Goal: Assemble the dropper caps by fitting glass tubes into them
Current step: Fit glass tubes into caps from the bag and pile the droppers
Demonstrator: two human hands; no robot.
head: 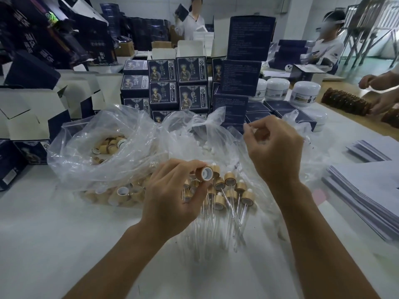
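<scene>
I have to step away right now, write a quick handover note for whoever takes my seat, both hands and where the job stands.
Left hand grips one wooden cap, open end up, no tube in it yet.
Right hand is raised over the plastic bag, fingers curled; what it pinches is too blurred to tell.
Done: finished droppers piled behind the left hand.
Left: loose glass tubes on the table, empty caps in the bag.

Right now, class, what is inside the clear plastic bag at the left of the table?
Inside the plastic bag lie loose wooden dropper caps, some showing white liners. Crumpled plastic hides the ones deeper down, so their number cannot be told.
</scene>
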